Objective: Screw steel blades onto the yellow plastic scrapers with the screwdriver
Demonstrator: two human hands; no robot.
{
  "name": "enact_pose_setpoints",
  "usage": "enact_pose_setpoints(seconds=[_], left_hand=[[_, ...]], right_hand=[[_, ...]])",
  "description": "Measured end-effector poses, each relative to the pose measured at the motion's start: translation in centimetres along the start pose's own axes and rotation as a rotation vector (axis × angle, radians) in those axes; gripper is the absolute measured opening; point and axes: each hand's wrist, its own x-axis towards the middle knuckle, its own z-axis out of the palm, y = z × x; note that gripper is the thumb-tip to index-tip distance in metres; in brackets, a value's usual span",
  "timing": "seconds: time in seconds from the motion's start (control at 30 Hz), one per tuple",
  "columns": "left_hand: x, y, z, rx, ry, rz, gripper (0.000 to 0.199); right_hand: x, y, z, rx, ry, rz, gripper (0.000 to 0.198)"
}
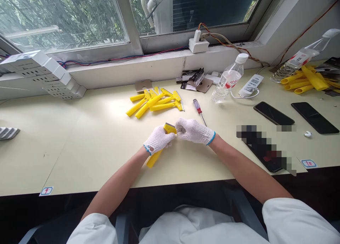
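My left hand (157,140), in a white knit glove, is closed around a yellow scraper (154,159). The scraper's handle points down toward the table's front edge, and its head shows above my thumb. Gloved as well, my right hand (195,130) has its fingers pinched together at the right side of the scraper head. Whatever those fingertips pinch is too small or hidden to make out. Just beyond my right hand lies a screwdriver (197,106) with a clear and red handle. Several more yellow scrapers (156,101) lie in a loose pile behind my hands.
A water bottle (230,79), a power strip (251,85) and black packaging (195,79) stand toward the back. Phones (274,113) and an earbud (307,134) lie at right, below yellow handles (305,81). White boxes (47,73) are stacked at left; metal pieces (9,133) lie nearer.
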Motion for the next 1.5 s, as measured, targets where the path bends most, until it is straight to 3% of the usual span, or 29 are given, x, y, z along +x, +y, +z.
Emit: enact_pose_setpoints(seconds=[0.2,0.33,0.43,0.53,0.63,0.7,0.77,1.17,1.37,1.5], left_hand=[[0.4,-0.4,-1.7,-0.182,-0.003,0.014,0.014],[1.4,-1.1,-3.4,-0.452,0.222,0.08,0.022],[2.7,-2.0,-4.4,-0.632,0.404,0.122,0.028],[3.7,-2.8,-4.9,-0.761,0.472,0.116,0.035],[4.1,-3.0,-4.9,-0.801,0.486,0.134,0.038],[4.1,-3.0,-4.9,-0.802,0.496,0.142,0.039],[4.1,-3.0,-4.7,-0.803,0.507,0.142,0.04],[3.4,-2.8,-4.0,-0.76,0.454,0.116,0.034],[2.9,-2.4,-3.4,-0.741,0.436,0.104,0.032],[2.7,-2.3,-3.2,-0.712,0.423,0.101,0.03]], right_hand=[[-0.3,1.2,0.5,0.03,0.018,0.084,0.016],[-0.3,2.3,1.9,-0.038,-0.012,0.138,0.02],[-0.2,1.6,2.6,-0.145,0.031,0.165,0.023],[0.0,-0.4,3.2,-0.257,0.051,0.124,0.051],[0.4,-2.3,4.2,-0.311,-0.196,0.08,0.078],[0.7,-2.7,4.8,-0.335,-0.361,0.084,0.077],[1.0,-2.6,5.0,-0.358,-0.43,0.112,0.074],[-0.5,1.6,2.4,-0.434,-0.301,0.288,0.085],[-0.7,2.8,1.5,-0.484,-0.273,0.468,0.1],[0.0,3.7,1.0,-0.5,-0.235,0.486,0.104]])
